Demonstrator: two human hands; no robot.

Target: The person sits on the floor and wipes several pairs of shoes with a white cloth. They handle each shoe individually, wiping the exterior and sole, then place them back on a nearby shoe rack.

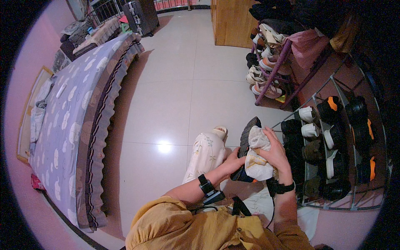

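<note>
My left hand [235, 163] grips a dark shoe [247, 137] by its side, with the ridged sole turned to the left. In my right hand [275, 153] is a white terry cloth [259, 165] with yellowish marks, pressed against the shoe. The cloth covers much of the shoe, so its upper is mostly hidden; a small orange patch shows at its lower end. Both hands are above my lap, close to the wire shoe rack on my right.
The metal shoe rack [332, 78] holds several black, white and orange-marked shoes. Beyond it, a purple-framed rack [275, 73] carries sneakers and clothes. A bed [67, 103] with a ruffled cover stands left. A wooden cabinet [232, 23] and dark suitcase [142, 18] are farther off on the tiled floor [162, 112].
</note>
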